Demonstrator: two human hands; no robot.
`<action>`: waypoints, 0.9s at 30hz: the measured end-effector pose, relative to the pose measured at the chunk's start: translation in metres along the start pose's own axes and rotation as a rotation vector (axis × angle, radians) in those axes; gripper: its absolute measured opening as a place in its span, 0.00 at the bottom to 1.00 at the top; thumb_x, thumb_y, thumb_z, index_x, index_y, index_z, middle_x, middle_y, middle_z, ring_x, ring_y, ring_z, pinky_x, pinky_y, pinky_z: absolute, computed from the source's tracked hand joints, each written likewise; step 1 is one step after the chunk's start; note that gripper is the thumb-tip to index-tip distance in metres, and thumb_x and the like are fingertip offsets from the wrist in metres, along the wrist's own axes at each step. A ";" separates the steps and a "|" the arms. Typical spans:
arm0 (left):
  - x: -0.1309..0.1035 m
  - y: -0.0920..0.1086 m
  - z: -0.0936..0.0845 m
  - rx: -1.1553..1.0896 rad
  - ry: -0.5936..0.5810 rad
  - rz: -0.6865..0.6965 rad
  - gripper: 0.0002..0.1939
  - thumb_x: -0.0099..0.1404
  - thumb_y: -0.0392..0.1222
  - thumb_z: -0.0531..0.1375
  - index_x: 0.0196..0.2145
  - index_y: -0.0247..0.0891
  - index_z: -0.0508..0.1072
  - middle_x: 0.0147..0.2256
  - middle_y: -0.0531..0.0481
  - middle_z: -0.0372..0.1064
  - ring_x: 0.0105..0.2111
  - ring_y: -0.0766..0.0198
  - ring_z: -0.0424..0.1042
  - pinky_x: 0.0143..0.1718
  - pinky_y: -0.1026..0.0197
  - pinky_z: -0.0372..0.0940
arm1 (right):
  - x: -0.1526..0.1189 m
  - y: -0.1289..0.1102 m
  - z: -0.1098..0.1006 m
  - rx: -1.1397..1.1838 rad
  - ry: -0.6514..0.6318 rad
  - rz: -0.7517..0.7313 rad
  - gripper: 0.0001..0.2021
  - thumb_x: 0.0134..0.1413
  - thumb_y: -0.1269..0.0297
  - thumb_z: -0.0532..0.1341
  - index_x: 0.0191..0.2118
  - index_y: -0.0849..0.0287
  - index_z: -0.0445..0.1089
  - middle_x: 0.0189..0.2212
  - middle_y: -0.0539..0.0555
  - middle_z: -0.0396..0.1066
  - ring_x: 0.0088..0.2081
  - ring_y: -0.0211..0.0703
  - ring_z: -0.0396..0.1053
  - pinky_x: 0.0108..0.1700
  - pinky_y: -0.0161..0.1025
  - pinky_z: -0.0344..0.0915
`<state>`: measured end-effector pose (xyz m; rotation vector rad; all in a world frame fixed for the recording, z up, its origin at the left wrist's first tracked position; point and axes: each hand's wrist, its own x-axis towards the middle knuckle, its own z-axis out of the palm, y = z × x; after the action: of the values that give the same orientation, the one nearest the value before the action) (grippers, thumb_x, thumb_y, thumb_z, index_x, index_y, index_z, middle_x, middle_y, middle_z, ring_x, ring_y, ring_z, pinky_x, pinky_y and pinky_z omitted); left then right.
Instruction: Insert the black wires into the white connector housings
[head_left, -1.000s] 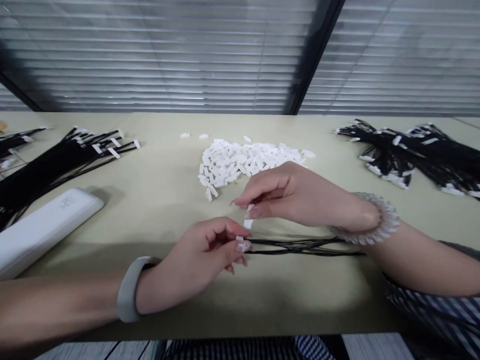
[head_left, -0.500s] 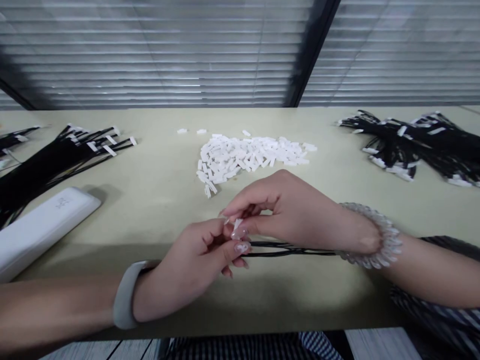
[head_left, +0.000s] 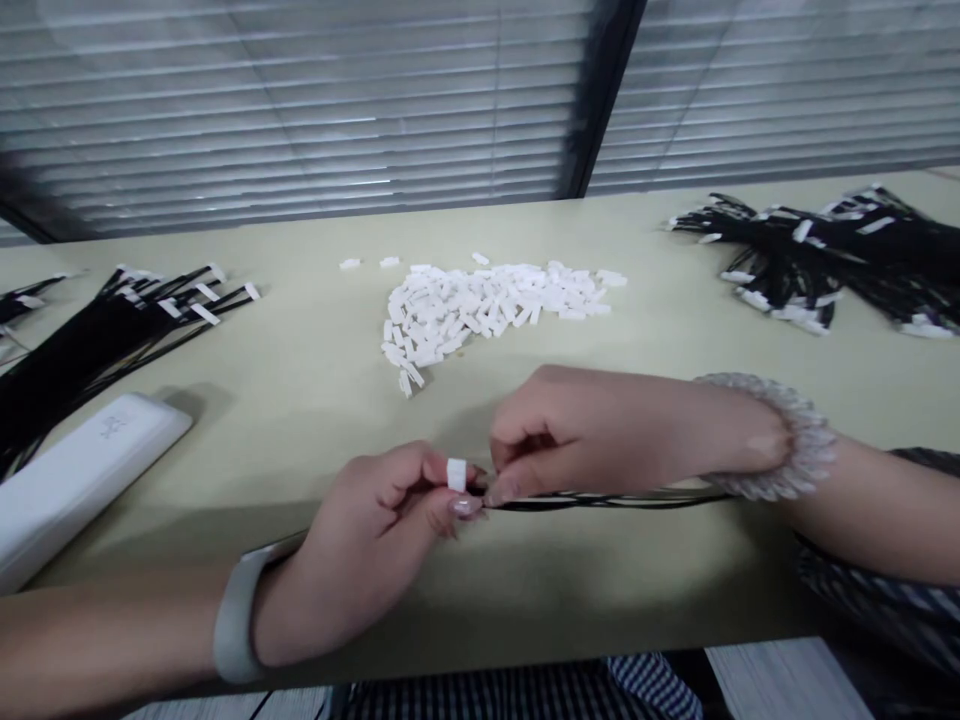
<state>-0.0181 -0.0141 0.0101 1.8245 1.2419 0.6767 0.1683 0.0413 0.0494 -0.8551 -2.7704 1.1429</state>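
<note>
right hand (head_left: 592, 425) has drawn rightward since half a second ago, when it held a small white piece at the left fingertips. left hand (head_left: 360, 545): thumb and forefinger pinch one small white rectangular piece (head_left: 456, 475), upright, on the near side of the pile. right hand: thumb and forefinger pressed together on thin black wires (head_left: 600, 501), just beside the left fingertips; several strands, count not readable. on the pale table (head_left: 300, 400): one pile of white rectangular pieces (head_left: 457, 310), too many to count; three loose white pieces (head_left: 390, 262) behind it. at left, one long white rounded box (head_left: 97, 470) and two black cable bundles with white ends (head_left: 90, 335). at right, overlapping black cable bundles (head_left: 877, 245), number unclear.
</note>
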 end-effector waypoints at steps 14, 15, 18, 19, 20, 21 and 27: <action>0.003 0.001 0.000 -0.041 0.004 -0.052 0.07 0.57 0.37 0.54 0.23 0.36 0.66 0.22 0.54 0.69 0.24 0.70 0.68 0.25 0.71 0.62 | -0.009 -0.008 0.014 -0.656 0.241 -0.156 0.10 0.55 0.72 0.48 0.25 0.62 0.59 0.25 0.50 0.62 0.27 0.33 0.55 0.28 0.34 0.47; 0.005 0.001 0.000 -0.119 -0.001 -0.094 0.07 0.58 0.37 0.54 0.23 0.35 0.65 0.22 0.54 0.69 0.24 0.71 0.69 0.26 0.71 0.63 | -0.011 -0.007 0.014 -0.789 0.298 -0.150 0.10 0.53 0.74 0.47 0.24 0.62 0.59 0.25 0.51 0.61 0.28 0.34 0.55 0.28 0.35 0.46; 0.007 0.000 0.002 -0.335 -0.022 -0.236 0.07 0.59 0.39 0.53 0.25 0.35 0.64 0.23 0.54 0.69 0.23 0.71 0.69 0.25 0.71 0.65 | -0.018 0.003 0.007 -1.028 0.470 0.014 0.11 0.51 0.77 0.46 0.25 0.62 0.60 0.21 0.51 0.59 0.25 0.34 0.54 0.25 0.35 0.43; 0.007 -0.001 0.002 -0.388 -0.039 -0.276 0.07 0.59 0.40 0.53 0.26 0.35 0.64 0.24 0.54 0.69 0.23 0.71 0.69 0.24 0.70 0.65 | -0.020 0.008 0.003 -1.030 0.557 0.090 0.10 0.52 0.76 0.47 0.26 0.62 0.62 0.19 0.51 0.59 0.24 0.34 0.54 0.25 0.35 0.43; 0.007 -0.003 0.002 -0.429 -0.059 -0.307 0.08 0.59 0.42 0.53 0.27 0.34 0.64 0.24 0.53 0.69 0.23 0.71 0.69 0.24 0.70 0.65 | -0.023 0.012 -0.001 -0.972 0.667 0.153 0.09 0.52 0.74 0.48 0.29 0.62 0.64 0.18 0.50 0.60 0.23 0.33 0.56 0.25 0.34 0.46; 0.007 -0.004 0.002 -0.458 -0.076 -0.324 0.09 0.60 0.43 0.53 0.28 0.34 0.64 0.25 0.53 0.69 0.23 0.71 0.69 0.24 0.70 0.65 | -0.026 0.017 -0.005 -0.840 0.789 0.191 0.08 0.52 0.71 0.49 0.31 0.62 0.65 0.20 0.50 0.62 0.24 0.33 0.58 0.25 0.34 0.50; 0.006 -0.004 0.002 -0.454 -0.074 -0.334 0.09 0.58 0.45 0.55 0.29 0.35 0.66 0.25 0.52 0.69 0.24 0.70 0.69 0.26 0.69 0.66 | -0.037 0.014 -0.026 0.636 1.221 0.020 0.09 0.53 0.72 0.50 0.38 0.61 0.64 0.42 0.52 0.65 0.38 0.28 0.64 0.40 0.31 0.61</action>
<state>-0.0163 -0.0078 0.0056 1.2271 1.1912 0.6329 0.2120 0.0476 0.0658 -0.9860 -1.3266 0.9080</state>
